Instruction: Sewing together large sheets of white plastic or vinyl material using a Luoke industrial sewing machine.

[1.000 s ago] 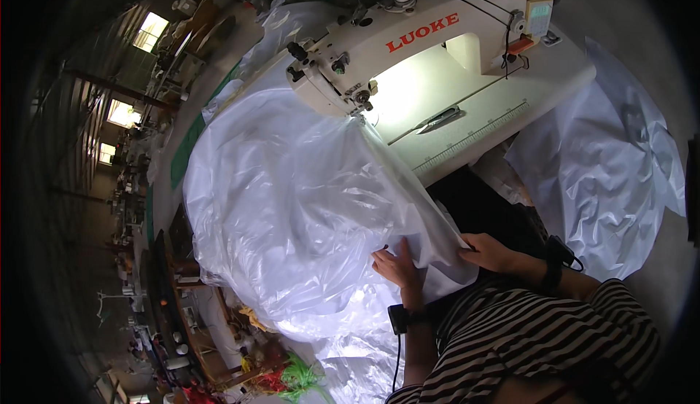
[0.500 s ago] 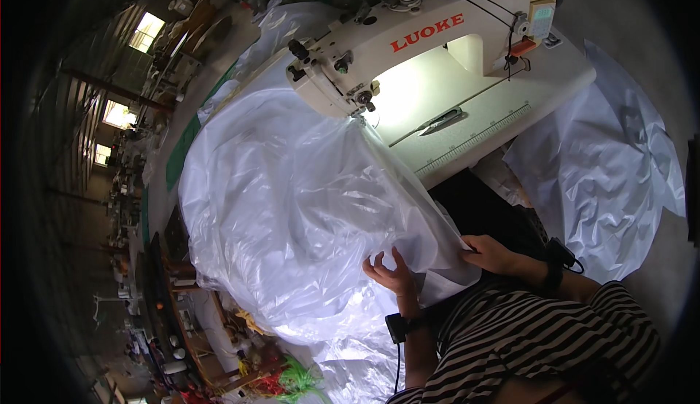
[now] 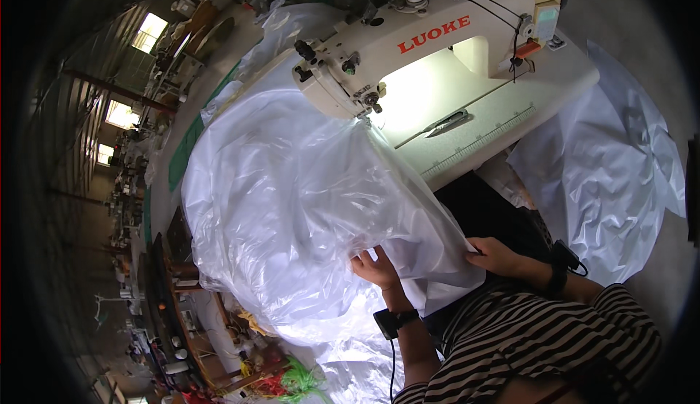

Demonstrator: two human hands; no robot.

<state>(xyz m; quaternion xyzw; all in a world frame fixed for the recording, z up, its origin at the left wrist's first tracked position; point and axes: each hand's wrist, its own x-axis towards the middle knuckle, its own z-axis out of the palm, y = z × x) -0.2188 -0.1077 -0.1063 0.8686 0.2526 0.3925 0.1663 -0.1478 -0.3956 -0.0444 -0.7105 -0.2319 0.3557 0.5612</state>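
A large, shiny white plastic sheet (image 3: 270, 185) lies crumpled over the left of the sewing table, with its corner under the needle of a white sewing machine (image 3: 430, 28). My right hand (image 3: 494, 257) pinches the sheet's right edge near my lap. To its left, my left hand (image 3: 375, 269) has curled fingers in a fold of the same sheet, which puckers at the fingertips; these are partly hidden. Thread snips (image 3: 446, 122) lie on the lit machine bed, touched by neither hand.
More white sheeting (image 3: 612, 178) hangs at the right of the machine bed (image 3: 474, 138). Green and red stringy scraps (image 3: 295, 382) lie at the lower left, near a cluttered rack (image 3: 186, 316). Windows (image 3: 149, 32) line the far left wall.
My left hand has shifted slightly left, its spread fingers closing in on the sheet, which now bunches there. My right hand keeps its pinch on the edge. The view has shifted slightly.
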